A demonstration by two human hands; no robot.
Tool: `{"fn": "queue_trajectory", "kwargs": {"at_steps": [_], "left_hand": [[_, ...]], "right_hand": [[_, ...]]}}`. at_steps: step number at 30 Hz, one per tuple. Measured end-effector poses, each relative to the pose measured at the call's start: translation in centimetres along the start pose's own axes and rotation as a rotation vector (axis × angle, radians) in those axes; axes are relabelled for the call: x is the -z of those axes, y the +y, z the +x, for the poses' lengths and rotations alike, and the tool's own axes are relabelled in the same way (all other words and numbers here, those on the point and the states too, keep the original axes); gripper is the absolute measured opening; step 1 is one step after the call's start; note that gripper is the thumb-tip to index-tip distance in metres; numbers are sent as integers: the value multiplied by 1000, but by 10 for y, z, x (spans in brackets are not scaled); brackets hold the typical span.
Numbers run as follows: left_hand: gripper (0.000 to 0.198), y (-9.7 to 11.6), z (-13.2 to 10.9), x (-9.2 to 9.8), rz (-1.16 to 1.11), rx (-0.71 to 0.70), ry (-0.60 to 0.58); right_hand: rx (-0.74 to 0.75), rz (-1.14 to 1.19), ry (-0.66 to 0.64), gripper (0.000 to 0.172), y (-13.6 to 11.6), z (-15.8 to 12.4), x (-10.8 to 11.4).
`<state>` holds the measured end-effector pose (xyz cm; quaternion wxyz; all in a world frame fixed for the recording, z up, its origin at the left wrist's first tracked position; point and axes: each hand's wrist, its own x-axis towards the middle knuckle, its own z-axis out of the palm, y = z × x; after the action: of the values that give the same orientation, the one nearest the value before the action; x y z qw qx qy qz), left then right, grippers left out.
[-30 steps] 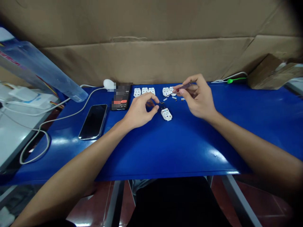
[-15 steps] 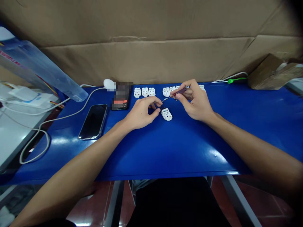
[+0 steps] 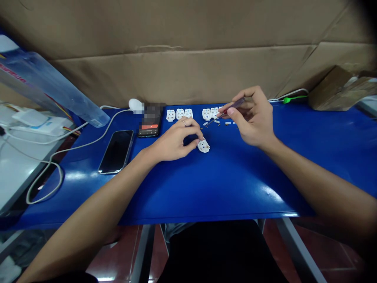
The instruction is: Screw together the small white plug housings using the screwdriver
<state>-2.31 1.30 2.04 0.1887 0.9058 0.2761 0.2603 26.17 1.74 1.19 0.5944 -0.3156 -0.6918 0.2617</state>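
My left hand point(image 3: 176, 139) rests on the blue table point(image 3: 224, 177), thumb and fingers pinched on a small white socket part point(image 3: 204, 146) that sits tilted on the surface. My right hand point(image 3: 253, 118) is raised just behind and to the right, closed on a thin dark red screwdriver point(image 3: 226, 111) whose tip points down-left toward the small loose screws point(image 3: 219, 123). Behind them, white socket parts point(image 3: 180, 114) stand in a row, with more of these white parts point(image 3: 209, 113) beside the screwdriver tip.
A dark phone point(image 3: 116, 151) lies left of my hand, a second phone with a lit screen point(image 3: 150, 119) behind it. White cables point(image 3: 59, 157) run off the left. A clear plastic bag point(image 3: 55, 92) and cardboard wall point(image 3: 188, 51) stand behind; a green-handled tool point(image 3: 294, 99) and cardboard box point(image 3: 338, 88) sit far right.
My left hand has taken hold of the white socket part and turned it slightly. My right hand dipped with the screwdriver toward the part, then lifted back up and to the right.
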Motion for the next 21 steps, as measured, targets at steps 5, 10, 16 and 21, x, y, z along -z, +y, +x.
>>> {"fn": "queue_trajectory", "kwargs": {"at_steps": [5, 10, 16, 21], "left_hand": [[20, -2, 2, -6, -172, 213, 211], [25, 2, 5, -11, -260, 304, 222], [14, 5, 5, -13, -254, 271, 248], [14, 5, 4, -14, -199, 222, 250]], "right_hand": [[-6, 55, -6, 38, -8, -1, -3], [-4, 107, -23, 42, -15, -5, -10], [19, 119, -27, 33, -18, -8, -13], [40, 101, -29, 29, -17, -8, -12]]}}
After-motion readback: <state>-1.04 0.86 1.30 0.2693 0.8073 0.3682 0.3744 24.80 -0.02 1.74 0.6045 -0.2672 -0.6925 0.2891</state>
